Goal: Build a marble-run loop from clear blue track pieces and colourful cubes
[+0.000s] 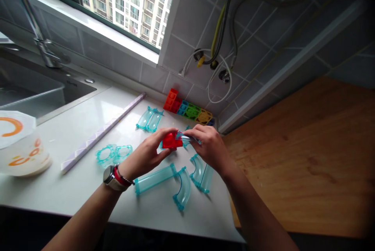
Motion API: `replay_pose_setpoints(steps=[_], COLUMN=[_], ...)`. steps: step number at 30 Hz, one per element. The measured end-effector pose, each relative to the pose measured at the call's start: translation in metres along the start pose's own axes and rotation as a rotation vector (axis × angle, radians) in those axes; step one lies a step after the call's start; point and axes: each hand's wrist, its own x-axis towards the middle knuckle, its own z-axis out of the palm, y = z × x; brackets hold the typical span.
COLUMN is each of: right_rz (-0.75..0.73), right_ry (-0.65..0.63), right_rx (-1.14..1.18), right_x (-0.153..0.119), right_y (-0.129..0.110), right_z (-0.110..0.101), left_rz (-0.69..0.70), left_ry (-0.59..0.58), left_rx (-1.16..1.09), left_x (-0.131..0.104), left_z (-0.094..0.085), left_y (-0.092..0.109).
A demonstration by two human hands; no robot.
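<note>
Wrapped by the fingers of my left hand (148,150) is a red plastic block (170,140). My right hand (211,143) pinches a small translucent bluish piece (186,138) against the block's right side; its exact shape is partly hidden. Just below my hands on the counter lie a teal straight track (155,179), a curved track (184,190) and another curved piece (198,169) beside a straight one. Teal ring-holed pieces (113,154) sit left of my left hand. Two short teal channels (149,119) lie behind it.
A row of coloured blocks (191,111) stands along the tiled wall. A long pale lilac strip (102,135) crosses the white counter (123,214). At left are a lidded plastic tub (22,157), a sink (74,96) and a faucet (43,43). A wooden panel (299,157) borders the right; hoses (218,28) hang above.
</note>
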Motion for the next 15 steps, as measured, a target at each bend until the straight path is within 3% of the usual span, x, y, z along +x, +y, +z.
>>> replay_pose_setpoints(steps=[3, 9, 15], right_rz=[-0.072, -0.15, -0.098], right_ry=[-0.094, -0.142, -0.17], right_rx=[-0.115, -0.243, -0.313], right_x=[0.016, 0.036, 0.055], right_y=[-0.007, -0.022, -0.03], right_z=[-0.009, -0.011, -0.007], left_rz=[-0.012, -0.038, -0.157], left_ry=[0.011, 0.074, 0.068], left_rx=[-0.005, -0.026, -0.041], left_x=[-0.001, -0.002, -0.002], left_z=[0.001, 0.006, 0.003], left_y=[0.001, 0.003, 0.003])
